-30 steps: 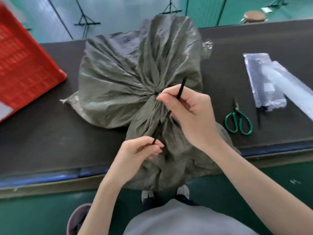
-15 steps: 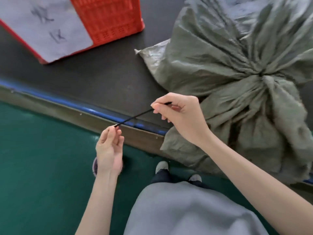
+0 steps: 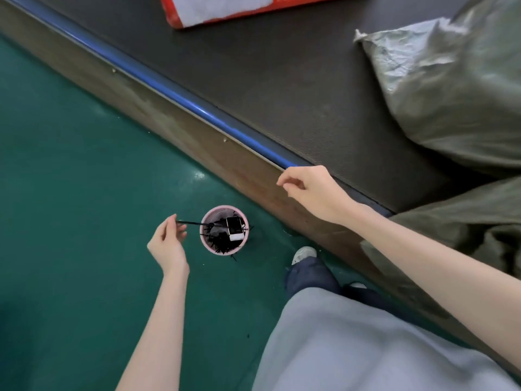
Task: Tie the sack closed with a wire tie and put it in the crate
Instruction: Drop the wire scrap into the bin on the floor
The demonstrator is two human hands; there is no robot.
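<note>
The grey-green sack lies on the dark table at the right, partly cut off by the frame edge, with one flap hanging over the table's front. Only the lower edge of the red crate shows at the top, a white sheet on its side. My left hand hangs low over the green floor and pinches a thin black wire tie whose far end reaches over a pink cup. My right hand hovers at the table's front edge, fingers loosely curled, holding nothing.
A pink cup stands on the floor, full of black tie pieces with a small white-framed device on top. The table's front carries a blue strip. My shoe and trouser leg are just right of the cup.
The view has swung left and down from the sack to the floor. My right hand let go of the tie; my left hand carried it down to the pink cup.
</note>
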